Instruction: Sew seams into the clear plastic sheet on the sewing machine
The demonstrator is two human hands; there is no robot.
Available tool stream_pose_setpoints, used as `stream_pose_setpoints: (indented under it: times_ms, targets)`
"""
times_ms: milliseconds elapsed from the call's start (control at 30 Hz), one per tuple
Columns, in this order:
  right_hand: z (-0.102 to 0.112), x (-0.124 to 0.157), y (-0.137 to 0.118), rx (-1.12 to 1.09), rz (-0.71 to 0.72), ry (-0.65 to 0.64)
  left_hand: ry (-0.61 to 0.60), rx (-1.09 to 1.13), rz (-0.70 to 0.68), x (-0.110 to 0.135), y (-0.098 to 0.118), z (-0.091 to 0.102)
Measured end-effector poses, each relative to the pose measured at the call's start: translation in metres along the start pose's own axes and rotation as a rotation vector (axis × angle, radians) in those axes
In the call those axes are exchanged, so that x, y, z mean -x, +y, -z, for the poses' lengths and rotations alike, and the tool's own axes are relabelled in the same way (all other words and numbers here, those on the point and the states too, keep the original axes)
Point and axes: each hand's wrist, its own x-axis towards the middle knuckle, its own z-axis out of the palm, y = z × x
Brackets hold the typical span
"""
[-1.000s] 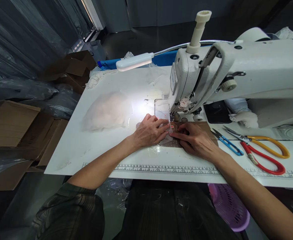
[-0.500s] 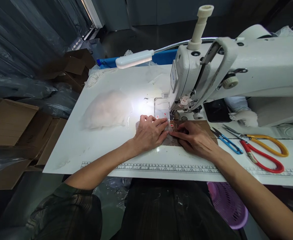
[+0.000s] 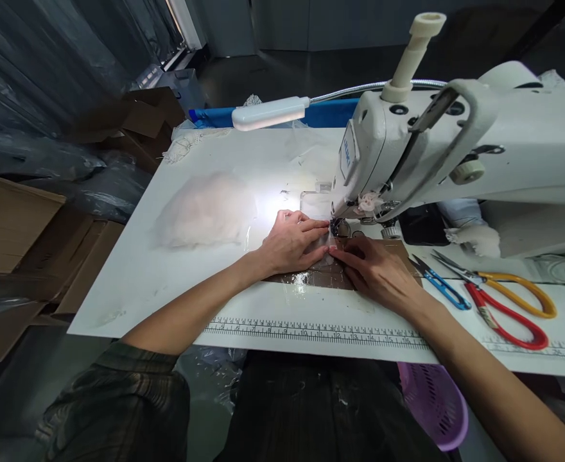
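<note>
My left hand (image 3: pixel 298 240) lies flat, fingers stretched toward the presser foot (image 3: pixel 335 227) of the white sewing machine (image 3: pixel 366 151), pressing on a shiny clear film (image 3: pixel 302 277). Beneath the film and both hands is a thin brown sheet (image 3: pixel 328 278); its right part shows beyond my right hand (image 3: pixel 376 266). That hand is closed, with bent fingers, its index fingertip meeting my left thumb at a narrow translucent strip (image 3: pixel 332 242) just in front of the foot. What its other fingers grip underneath is hidden.
Blue thread snips (image 3: pixel 441 282) and scissors (image 3: pixel 506 298) with red and yellow handles lie right of my right hand. A fluffy pale bundle (image 3: pixel 205 212) sits left on the white table (image 3: pixel 142 289). A lamp (image 3: pixel 270 113) hangs behind; a purple basket (image 3: pixel 434 404) is below.
Both hands stay close together at the foot. More of the brown sheet shows below my left hand, and the red marks seen by its fingers are now hidden. The view has shifted slightly.
</note>
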Motion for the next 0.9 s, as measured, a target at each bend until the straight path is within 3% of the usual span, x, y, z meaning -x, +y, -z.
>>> stream_pose_setpoints:
  times_ms: [433, 900]
  targets:
    - [-0.0024, -0.0013, 0.0002, 0.065, 0.026, 0.047, 0.037, -0.058, -0.034, -0.0008, 0.0003, -0.0023]
    - [-0.0048, 0.0005, -0.0028, 0.060, -0.035, 0.076, -0.007, -0.092, -0.042, -0.0019, 0.0046, 0.0044]
